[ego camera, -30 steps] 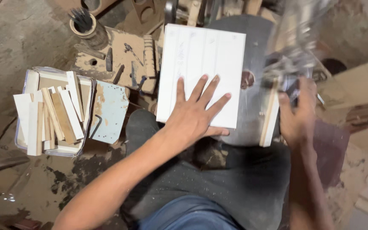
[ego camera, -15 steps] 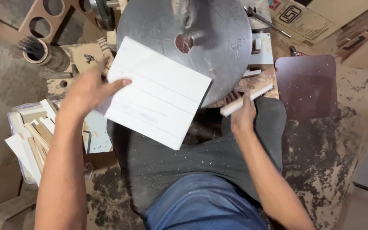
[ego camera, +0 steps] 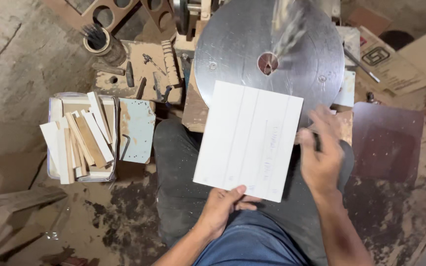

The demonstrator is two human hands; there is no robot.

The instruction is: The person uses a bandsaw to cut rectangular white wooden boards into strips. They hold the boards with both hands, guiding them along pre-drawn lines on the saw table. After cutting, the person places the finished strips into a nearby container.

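Observation:
A white rectangular board (ego camera: pixel 249 139) with faint pencil lines lies over my lap, its far edge resting on the round grey metal saw table (ego camera: pixel 232 54). My left hand (ego camera: pixel 223 208) grips the board's near edge, thumb on top. My right hand (ego camera: pixel 320 152) is at the board's right edge, blurred by motion, fingers curled; whether it holds anything I cannot tell. A blurred blade (ego camera: pixel 286 27) runs down to the red-rimmed hole (ego camera: pixel 267 63) in the table's middle.
A tray (ego camera: pixel 52 170) at the left holds several thin wood strips. Beside it lies a pale blue plate (ego camera: pixel 137 129). A dark brown board (ego camera: pixel 388 140) sits at the right. A can of rods (ego camera: pixel 96 39) and small tools stand at the back left.
The board swung from a tilted position at the left to lie straighter in front of me. My left hand shifted from its far corner to its near edge. My right hand left the wood strip.

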